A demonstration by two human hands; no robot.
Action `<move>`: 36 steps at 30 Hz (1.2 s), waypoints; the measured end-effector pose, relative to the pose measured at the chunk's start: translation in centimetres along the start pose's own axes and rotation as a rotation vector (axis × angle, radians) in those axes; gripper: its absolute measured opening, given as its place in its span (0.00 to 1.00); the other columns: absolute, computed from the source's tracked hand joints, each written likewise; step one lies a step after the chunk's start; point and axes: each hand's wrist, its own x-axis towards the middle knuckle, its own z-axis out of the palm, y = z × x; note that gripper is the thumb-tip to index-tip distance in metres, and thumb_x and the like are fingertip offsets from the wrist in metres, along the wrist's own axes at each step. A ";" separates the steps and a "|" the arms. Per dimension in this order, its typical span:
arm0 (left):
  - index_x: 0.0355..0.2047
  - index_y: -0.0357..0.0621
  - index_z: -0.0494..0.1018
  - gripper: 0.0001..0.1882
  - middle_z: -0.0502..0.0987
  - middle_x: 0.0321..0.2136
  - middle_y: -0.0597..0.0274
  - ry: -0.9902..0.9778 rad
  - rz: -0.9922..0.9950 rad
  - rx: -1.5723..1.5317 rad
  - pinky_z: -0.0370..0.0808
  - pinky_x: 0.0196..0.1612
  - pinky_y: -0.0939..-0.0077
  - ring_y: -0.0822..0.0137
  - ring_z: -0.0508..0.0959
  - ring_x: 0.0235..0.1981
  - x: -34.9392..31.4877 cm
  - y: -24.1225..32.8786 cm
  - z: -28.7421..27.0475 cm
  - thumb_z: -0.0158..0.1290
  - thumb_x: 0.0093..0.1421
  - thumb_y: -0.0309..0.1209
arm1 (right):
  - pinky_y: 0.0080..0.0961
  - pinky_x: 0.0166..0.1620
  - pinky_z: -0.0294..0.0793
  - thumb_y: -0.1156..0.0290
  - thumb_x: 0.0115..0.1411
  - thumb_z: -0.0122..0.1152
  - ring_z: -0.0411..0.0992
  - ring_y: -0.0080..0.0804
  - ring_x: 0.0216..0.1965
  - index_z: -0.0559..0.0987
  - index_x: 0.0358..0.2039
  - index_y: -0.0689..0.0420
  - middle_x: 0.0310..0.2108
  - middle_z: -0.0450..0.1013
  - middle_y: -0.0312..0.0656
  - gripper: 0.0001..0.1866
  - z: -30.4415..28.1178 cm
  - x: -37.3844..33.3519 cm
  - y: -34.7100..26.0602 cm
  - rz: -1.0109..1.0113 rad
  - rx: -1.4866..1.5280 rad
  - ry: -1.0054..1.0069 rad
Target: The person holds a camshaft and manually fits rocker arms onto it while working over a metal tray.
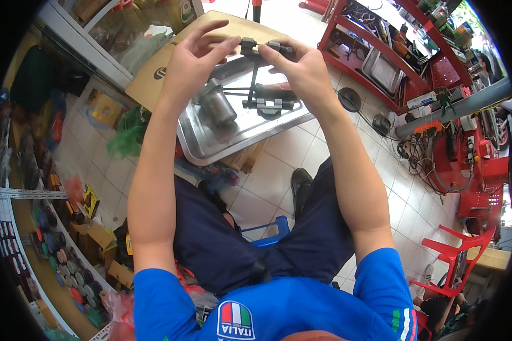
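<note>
Above the far part of the metal tray [202, 155], both my hands are raised together at a small dark grey metal part [248, 46]. My left hand [190, 68] has its thumb and a fingertip closed at the part's left end, the other fingers stretched out. From the other side, my right hand [302, 69] pinches the right end with bent fingers, partly covering it. Below them in the tray lie a grey metal cylinder [217, 107] with a wider end and a similar dark ribbed block [268, 106]. Beside the block is a tool with a dark and red handle [274, 91].
Under the tray are a tan board [148, 85] and a wooden support [249, 156]. A red tool rack [375, 68] stands at the far right, with cables [418, 162] below. A red chair [458, 256] is at right. Shelves of goods [68, 267] line the left.
</note>
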 end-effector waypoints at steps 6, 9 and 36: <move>0.57 0.37 0.73 0.24 0.82 0.39 0.61 0.009 0.041 0.000 0.76 0.44 0.80 0.74 0.80 0.38 -0.2 0.2 0.5 0.60 0.67 0.41 | 0.23 0.32 0.84 0.58 0.61 0.71 0.77 0.21 0.36 0.81 0.45 0.64 0.35 0.80 0.39 0.22 -0.3 0.2 0.5 0.003 0.025 -0.001; 0.55 0.34 0.74 0.25 0.83 0.35 0.60 0.018 0.011 -0.016 0.74 0.40 0.83 0.76 0.79 0.35 -0.4 -0.2 0.3 0.61 0.66 0.41 | 0.23 0.32 0.84 0.58 0.61 0.71 0.77 0.21 0.37 0.81 0.45 0.64 0.35 0.80 0.39 0.22 -0.3 0.1 0.1 -0.010 0.001 -0.007; 0.61 0.40 0.71 0.25 0.82 0.42 0.62 0.022 -0.175 0.083 0.79 0.47 0.75 0.72 0.80 0.44 0.4 -0.2 0.2 0.59 0.67 0.36 | 0.21 0.30 0.85 0.61 0.60 0.73 0.77 0.21 0.36 0.82 0.44 0.64 0.37 0.80 0.38 0.20 -1.0 0.1 0.1 0.001 0.039 0.003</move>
